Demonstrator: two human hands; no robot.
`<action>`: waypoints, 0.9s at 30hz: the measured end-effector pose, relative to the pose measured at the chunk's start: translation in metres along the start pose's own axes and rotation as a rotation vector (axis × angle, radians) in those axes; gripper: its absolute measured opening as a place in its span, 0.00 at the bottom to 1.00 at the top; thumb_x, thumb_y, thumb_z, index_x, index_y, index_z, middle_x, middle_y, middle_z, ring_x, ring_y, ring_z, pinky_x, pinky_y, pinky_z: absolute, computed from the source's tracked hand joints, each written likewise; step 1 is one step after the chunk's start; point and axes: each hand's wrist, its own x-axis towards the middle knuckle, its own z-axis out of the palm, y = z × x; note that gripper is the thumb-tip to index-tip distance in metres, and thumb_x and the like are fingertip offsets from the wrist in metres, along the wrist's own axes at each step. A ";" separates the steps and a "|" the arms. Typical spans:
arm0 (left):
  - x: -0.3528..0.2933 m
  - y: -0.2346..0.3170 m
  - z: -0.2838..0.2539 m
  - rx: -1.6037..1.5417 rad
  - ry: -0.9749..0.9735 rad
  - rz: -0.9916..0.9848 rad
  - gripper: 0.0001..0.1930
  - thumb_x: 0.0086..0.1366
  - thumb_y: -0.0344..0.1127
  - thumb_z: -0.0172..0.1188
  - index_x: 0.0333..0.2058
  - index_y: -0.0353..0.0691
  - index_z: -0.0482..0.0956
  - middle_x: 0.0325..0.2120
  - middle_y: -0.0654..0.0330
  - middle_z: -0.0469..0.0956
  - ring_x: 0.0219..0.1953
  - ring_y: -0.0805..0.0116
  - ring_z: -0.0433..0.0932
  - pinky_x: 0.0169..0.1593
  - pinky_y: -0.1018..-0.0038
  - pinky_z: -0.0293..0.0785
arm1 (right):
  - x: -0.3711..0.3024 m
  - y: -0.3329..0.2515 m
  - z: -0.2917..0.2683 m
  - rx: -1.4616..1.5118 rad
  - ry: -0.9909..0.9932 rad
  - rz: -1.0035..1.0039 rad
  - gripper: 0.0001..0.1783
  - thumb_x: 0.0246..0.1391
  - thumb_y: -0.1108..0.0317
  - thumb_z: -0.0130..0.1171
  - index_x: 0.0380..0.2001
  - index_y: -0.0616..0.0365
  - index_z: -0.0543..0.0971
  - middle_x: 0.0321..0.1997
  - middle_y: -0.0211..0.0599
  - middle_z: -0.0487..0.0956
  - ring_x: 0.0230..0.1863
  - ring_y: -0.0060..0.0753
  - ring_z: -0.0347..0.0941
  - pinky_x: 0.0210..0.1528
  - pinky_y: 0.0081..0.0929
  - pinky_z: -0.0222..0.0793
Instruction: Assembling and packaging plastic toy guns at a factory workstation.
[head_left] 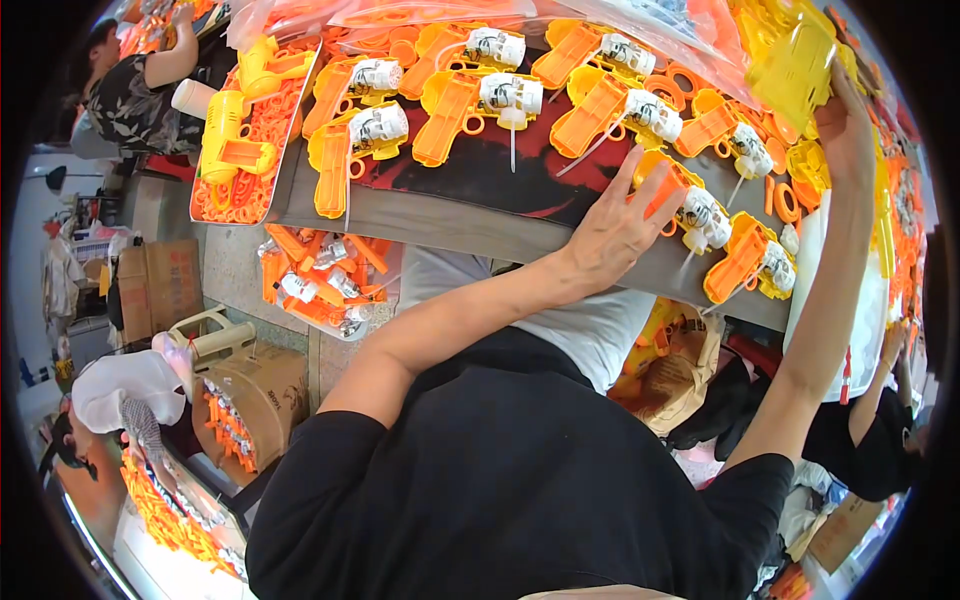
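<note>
Several half-built toy guns (510, 100) lie in rows on the bench, each a yellow shell with an orange handle and a white patterned cylinder. My left hand (615, 230) reaches over the near edge, its fingers bent around the orange handle of one toy gun (703, 215); part of that gun is hidden beneath the fingers. At the far right my right hand (848, 130) is raised with its fingers closed on a translucent yellow plastic shell (795, 65). Beside my left hand lies another half-built toy gun (750, 258).
A tray (272, 190) of small orange parts, with yellow toy pieces on top, stands at the left. Below it is a container of orange and clear parts (325, 275). Yellow shells heap up at the right. Co-workers sit at the left and right; cardboard boxes (255, 400) stand on the floor.
</note>
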 end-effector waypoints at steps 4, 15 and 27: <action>-0.024 0.000 -0.032 -0.008 0.030 0.022 0.29 0.59 0.27 0.54 0.62 0.40 0.71 0.64 0.42 0.61 0.70 0.33 0.52 0.70 0.54 0.59 | -0.062 -0.005 0.022 -0.001 -0.113 0.085 0.18 0.69 0.66 0.50 0.57 0.61 0.76 0.52 0.28 0.81 0.50 0.20 0.78 0.47 0.20 0.72; -0.092 -0.046 -0.082 0.110 0.095 -0.220 0.28 0.56 0.24 0.60 0.59 0.40 0.74 0.60 0.40 0.64 0.67 0.33 0.57 0.67 0.51 0.61 | -0.113 0.052 0.121 0.003 -0.676 0.459 0.23 0.66 0.67 0.56 0.62 0.58 0.72 0.55 0.33 0.79 0.53 0.24 0.76 0.55 0.25 0.73; -0.099 -0.078 -0.147 -0.119 0.641 -0.195 0.11 0.58 0.20 0.56 0.39 0.38 0.76 0.43 0.53 0.75 0.45 0.58 0.72 0.50 0.66 0.66 | -0.111 0.114 0.200 -0.754 -1.203 0.026 0.19 0.62 0.60 0.61 0.49 0.63 0.80 0.41 0.41 0.82 0.45 0.33 0.75 0.52 0.34 0.68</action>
